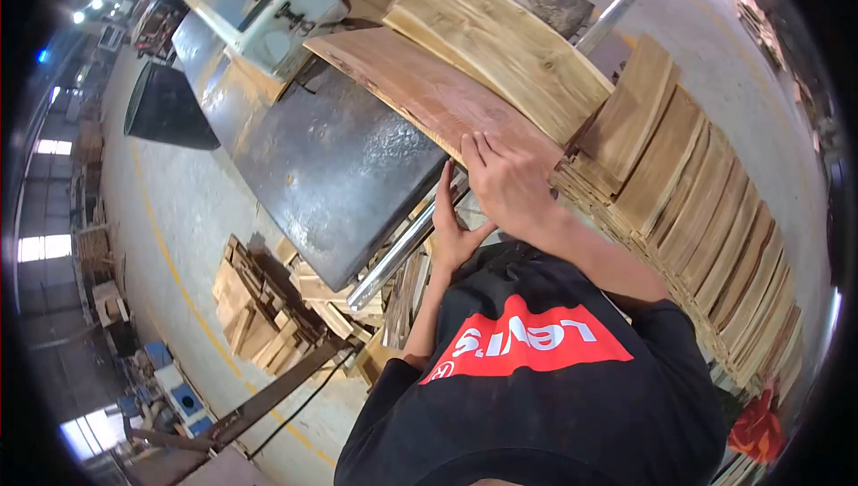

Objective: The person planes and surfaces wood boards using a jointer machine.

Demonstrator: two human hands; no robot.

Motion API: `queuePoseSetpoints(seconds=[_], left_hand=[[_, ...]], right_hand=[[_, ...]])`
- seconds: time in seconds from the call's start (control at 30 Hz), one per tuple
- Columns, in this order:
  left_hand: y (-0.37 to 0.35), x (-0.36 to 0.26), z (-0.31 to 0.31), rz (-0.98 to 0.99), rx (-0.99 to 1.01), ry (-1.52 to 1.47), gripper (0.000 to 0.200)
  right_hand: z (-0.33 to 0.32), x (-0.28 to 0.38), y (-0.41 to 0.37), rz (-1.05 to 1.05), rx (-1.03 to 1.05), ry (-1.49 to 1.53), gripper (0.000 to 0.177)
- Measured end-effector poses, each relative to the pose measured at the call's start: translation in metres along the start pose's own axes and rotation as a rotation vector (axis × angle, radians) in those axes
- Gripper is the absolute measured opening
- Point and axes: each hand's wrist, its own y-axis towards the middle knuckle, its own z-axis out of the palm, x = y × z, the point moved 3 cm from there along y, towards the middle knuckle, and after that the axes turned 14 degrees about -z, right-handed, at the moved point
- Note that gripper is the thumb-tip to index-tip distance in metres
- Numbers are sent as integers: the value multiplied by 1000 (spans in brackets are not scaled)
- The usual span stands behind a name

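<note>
A reddish-brown wooden board (429, 84) lies slanting over the edge of a dark metal machine table (331, 164). My right hand (511, 184) is on the near end of this board, its fingers bent over the top face. Just left of it, my left hand (454, 225) has its fingers stretched up, fingertips right at the board's lower edge, with the thumb spread away. Beyond the reddish board, a paler, yellowish plank (500, 39) rests alongside it.
A long stack of rough planks (706, 209) runs down my right side. On the metal table stands a pale machine housing (268, 26). A metal bar (393, 258) borders the table's near edge. Wood offcuts (259, 307) are heaped on the floor at left.
</note>
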Motion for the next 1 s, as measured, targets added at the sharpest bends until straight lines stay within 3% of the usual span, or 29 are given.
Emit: queuePoseSetpoints(seconds=[0.03,0.27,0.3,0.47,0.5,0.6,0.63,0.73,0.83,0.97,1.0], left_hand=[[-3,-5,-4,26,1,81,124],[-39,19,-7,-204,120,-322,118],[-46,24,-18,-165,158,-202,119],[-75,17,-29,-421,316,-722,119],[-88,39,-32,-510,371,-883,117],[-92,65,-34,-777,322,-1048,94],[-84,63,-32,-870,178,-1031,88],[-80,74,-41,-988,-130,-918,65],[-90,35,-52,-916,-195,-998,60],[-111,40,-71,-785,-159,-1089,57],[-115,33,-69,-759,-142,-1153,55]], right_hand=[[14,9,-8,31,122,39,56],[16,65,-25,23,139,65,58],[19,71,-27,18,152,60,59],[38,84,-30,-70,310,-5,59],[57,86,-35,-67,375,21,53],[29,36,-28,-133,430,600,48],[32,16,-35,7,267,691,47],[10,-33,-51,249,30,-17,48],[16,-58,-83,744,265,440,47],[6,-39,-79,654,456,805,60],[16,-28,-78,594,271,903,61]])
